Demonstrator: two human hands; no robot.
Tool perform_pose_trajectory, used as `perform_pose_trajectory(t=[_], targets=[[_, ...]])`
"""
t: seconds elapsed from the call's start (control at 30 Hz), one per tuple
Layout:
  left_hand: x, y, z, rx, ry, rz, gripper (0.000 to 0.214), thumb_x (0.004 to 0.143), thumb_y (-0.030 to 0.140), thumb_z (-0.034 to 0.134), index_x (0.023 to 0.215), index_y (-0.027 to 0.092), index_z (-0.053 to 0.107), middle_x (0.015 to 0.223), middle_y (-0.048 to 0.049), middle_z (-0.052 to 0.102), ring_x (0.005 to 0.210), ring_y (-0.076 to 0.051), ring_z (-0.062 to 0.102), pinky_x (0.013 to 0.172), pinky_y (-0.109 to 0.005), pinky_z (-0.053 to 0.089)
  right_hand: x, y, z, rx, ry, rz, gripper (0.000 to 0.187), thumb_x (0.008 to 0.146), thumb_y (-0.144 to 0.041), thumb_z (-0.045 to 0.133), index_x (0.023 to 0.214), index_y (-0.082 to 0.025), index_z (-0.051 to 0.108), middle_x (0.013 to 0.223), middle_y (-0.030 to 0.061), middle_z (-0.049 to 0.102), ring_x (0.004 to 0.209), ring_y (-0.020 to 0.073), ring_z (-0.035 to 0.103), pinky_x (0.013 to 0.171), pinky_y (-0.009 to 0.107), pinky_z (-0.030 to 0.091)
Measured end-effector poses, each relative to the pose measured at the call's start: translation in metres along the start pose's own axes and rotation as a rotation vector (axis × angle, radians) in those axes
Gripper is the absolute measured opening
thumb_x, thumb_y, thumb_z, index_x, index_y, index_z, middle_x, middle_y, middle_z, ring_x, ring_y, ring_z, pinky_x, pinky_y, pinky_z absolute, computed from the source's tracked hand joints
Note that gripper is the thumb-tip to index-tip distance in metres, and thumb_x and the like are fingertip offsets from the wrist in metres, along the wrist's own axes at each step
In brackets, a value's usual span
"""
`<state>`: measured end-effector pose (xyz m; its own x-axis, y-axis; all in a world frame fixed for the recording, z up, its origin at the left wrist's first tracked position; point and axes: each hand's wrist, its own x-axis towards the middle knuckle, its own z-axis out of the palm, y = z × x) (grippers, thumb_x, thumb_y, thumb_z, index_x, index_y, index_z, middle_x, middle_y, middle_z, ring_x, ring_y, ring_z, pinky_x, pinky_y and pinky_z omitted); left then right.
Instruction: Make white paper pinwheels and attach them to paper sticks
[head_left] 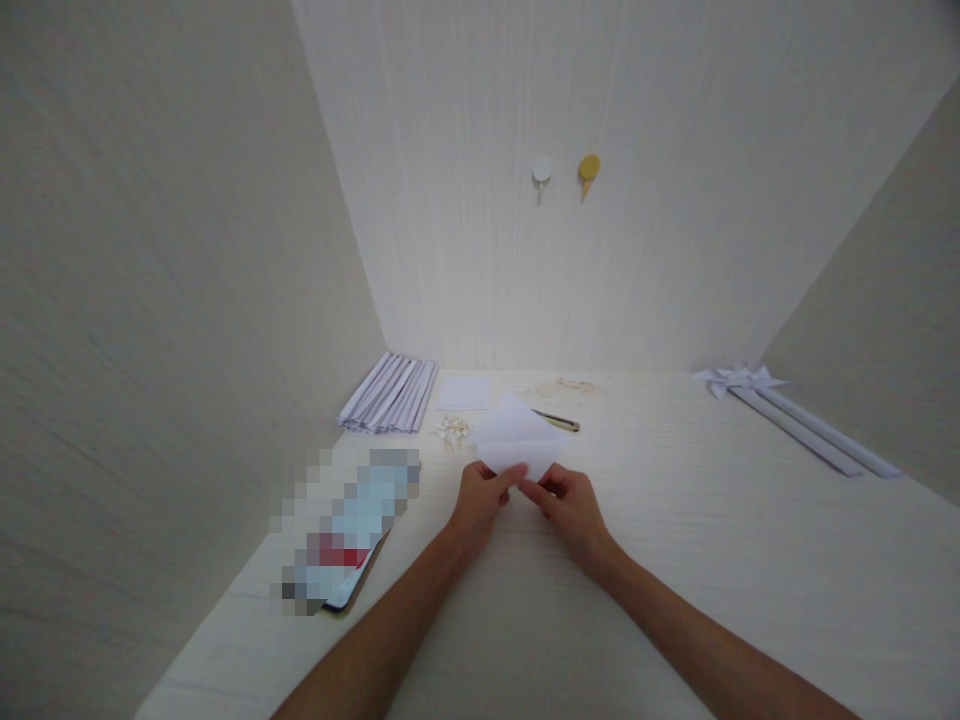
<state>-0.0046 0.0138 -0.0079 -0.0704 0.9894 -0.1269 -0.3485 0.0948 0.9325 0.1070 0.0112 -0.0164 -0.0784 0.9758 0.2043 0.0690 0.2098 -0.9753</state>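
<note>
A square sheet of white paper [517, 432], turned cornerwise with a faint crease across it, is held over the table. My left hand [484, 495] is closed on its near left edge, thumb on top. At the near corner my right hand [570, 510] pinches the same paper, its fingertips close to the left thumb. Just beyond the paper lies a slim cutter or tweezer-like tool [559, 420], partly covered by the sheet. Left of the paper is a small pile of pale short bits [452, 431]. A flat white paper stack [463, 392] lies behind that pile.
Several rolled paper tubes [390, 393] lie at the back left. A phone-like device [360, 540], blurred by pixels, rests at the left. On the right are folded paper pieces [739, 378] and long paper tubes [817, 430]. White [541, 170] and yellow hooks [589, 168] hang on the back wall.
</note>
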Motion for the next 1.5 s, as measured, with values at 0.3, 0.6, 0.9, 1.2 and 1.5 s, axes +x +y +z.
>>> perform_pose_trajectory(t=[0.3, 0.6, 0.9, 1.2, 1.5], targets=[[-0.001, 0.0, 0.0, -0.045, -0.032, -0.023, 0.026, 0.041, 0.028, 0.073, 0.049, 0.011, 0.055, 0.042, 0.0051, 0.044, 0.038, -0.002, 0.03, 0.039, -0.019, 0.019, -0.001, 0.001, 0.001, 0.03, -0.052, -0.01, 0.011, 0.061, -0.026, 0.061, 0.066, -0.017, 0.058, 0.059, -0.0005, 0.056, 0.053, 0.0114, 0.046, 0.046, 0.022, 0.036], [0.005, 0.001, -0.004, -0.075, 0.05, 0.045, 0.033, 0.043, 0.035, 0.072, 0.054, 0.013, 0.052, 0.044, 0.0064, 0.041, 0.038, -0.002, 0.028, 0.037, -0.018, 0.018, 0.001, 0.003, 0.002, -0.021, -0.1, -0.001, 0.01, 0.061, -0.023, 0.059, 0.055, -0.016, 0.061, 0.046, -0.0022, 0.052, 0.044, 0.0103, 0.041, 0.043, 0.022, 0.032], [0.009, 0.006, -0.011, -0.089, 0.101, 0.126, 0.03, 0.052, 0.034, 0.068, 0.05, 0.014, 0.046, 0.043, 0.0083, 0.032, 0.04, -0.002, 0.026, 0.038, -0.017, 0.018, 0.003, 0.003, 0.0, 0.243, 0.009, 0.164, 0.019, 0.062, -0.029, 0.061, 0.053, -0.016, 0.051, 0.04, -0.0069, 0.04, 0.036, 0.0053, 0.032, 0.036, 0.019, 0.022], [-0.002, -0.003, -0.002, 0.209, -0.012, 0.014, 0.027, 0.044, 0.024, 0.073, 0.066, 0.015, 0.061, 0.063, -0.0017, 0.06, 0.05, -0.009, 0.046, 0.043, -0.021, 0.03, 0.009, 0.0, -0.005, 0.619, 0.2, 0.239, 0.026, 0.056, -0.032, 0.065, 0.051, -0.016, 0.046, 0.04, -0.0079, 0.038, 0.036, 0.003, 0.029, 0.033, 0.017, 0.019], [0.002, 0.004, -0.004, -0.084, 0.132, -0.002, 0.027, 0.042, 0.019, 0.071, 0.066, 0.016, 0.059, 0.061, 0.0043, 0.055, 0.049, -0.006, 0.043, 0.041, -0.018, 0.028, 0.001, 0.0, -0.001, 0.212, -0.097, 0.118, 0.018, 0.066, -0.03, 0.056, 0.057, -0.014, 0.055, 0.039, -0.0066, 0.04, 0.037, 0.0047, 0.032, 0.037, 0.019, 0.021]])
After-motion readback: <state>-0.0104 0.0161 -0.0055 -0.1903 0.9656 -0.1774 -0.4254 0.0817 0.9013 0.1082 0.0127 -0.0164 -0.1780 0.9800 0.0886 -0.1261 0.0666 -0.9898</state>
